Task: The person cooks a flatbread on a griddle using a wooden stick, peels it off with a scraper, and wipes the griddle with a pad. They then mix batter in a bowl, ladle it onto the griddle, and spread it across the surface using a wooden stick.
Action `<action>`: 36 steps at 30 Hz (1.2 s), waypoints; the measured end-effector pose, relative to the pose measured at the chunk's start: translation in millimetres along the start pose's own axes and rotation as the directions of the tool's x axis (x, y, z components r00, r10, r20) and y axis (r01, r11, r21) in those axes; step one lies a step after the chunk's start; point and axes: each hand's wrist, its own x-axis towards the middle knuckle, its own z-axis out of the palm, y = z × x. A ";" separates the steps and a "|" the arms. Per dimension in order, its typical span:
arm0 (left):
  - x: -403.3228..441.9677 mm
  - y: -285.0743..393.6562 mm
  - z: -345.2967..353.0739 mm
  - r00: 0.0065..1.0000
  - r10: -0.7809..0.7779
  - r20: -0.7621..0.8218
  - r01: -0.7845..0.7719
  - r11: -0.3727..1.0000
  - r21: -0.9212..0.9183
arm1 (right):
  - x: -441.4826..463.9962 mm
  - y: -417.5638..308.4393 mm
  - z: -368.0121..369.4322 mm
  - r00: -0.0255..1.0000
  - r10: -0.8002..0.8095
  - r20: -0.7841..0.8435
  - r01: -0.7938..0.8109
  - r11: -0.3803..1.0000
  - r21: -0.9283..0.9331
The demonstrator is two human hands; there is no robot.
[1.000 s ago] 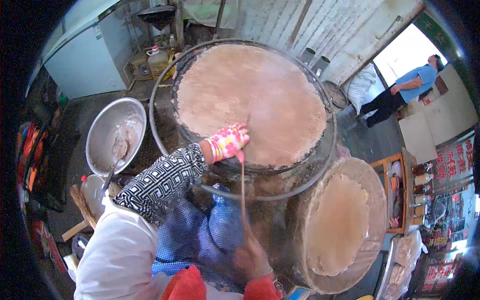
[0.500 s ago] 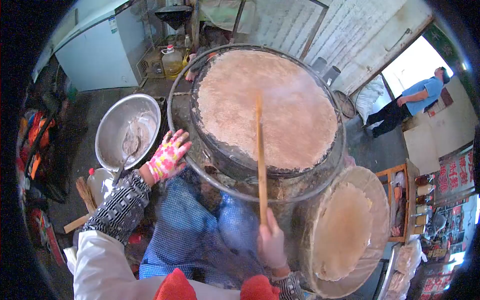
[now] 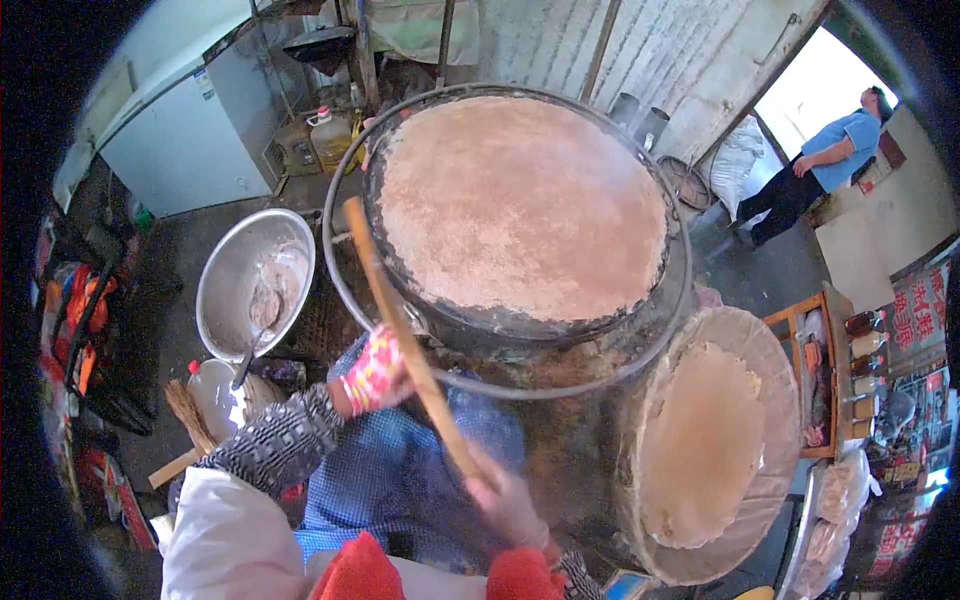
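Observation:
My right hand (image 3: 510, 505) is closed round the lower end of a long, flat wooden stick (image 3: 425, 385), which slants up to the left. My left hand (image 3: 375, 372), in a pink and white flowered glove, is at the middle of the stick, its fingers curled against it and partly hidden behind it. Beyond both hands is a large round griddle (image 3: 480, 332) with a metal ring (image 3: 560, 393) around it. A thin, brownish sheet of batter or pancake (image 3: 525, 210) covers the griddle, with faint steam above it.
At right, a round, covered stand (image 3: 775, 480) bears thin pancakes (image 3: 700, 445). To the left are a metal bowl (image 3: 215, 290) of batter with a ladle (image 3: 262, 320), a plastic jug (image 3: 215, 400) and a brush (image 3: 188, 412). A person (image 3: 835, 155) stands by the doorway.
The stick has swung left off the griddle's middle, its upper end now by the left rim. My left hand has left the ring and moved down to the stick. The view has shifted slightly.

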 end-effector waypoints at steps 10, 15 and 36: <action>182.3 26.3 10.1 0.937 0.348 -0.030 -0.346 0.937 0.057 | -57.3 -2.2 -32.1 0.898 0.357 -0.257 -0.155 0.804 0.574; 227.9 -44.8 47.1 0.939 0.208 0.275 -0.262 0.949 0.176 | 17.0 -49.5 -66.2 0.906 0.423 -0.010 -0.342 0.746 0.571; -25.2 -104.7 -30.6 0.995 -0.068 0.070 0.035 0.918 0.396 | 34.2 20.6 -112.7 0.959 -0.083 -0.271 -0.190 0.521 -0.832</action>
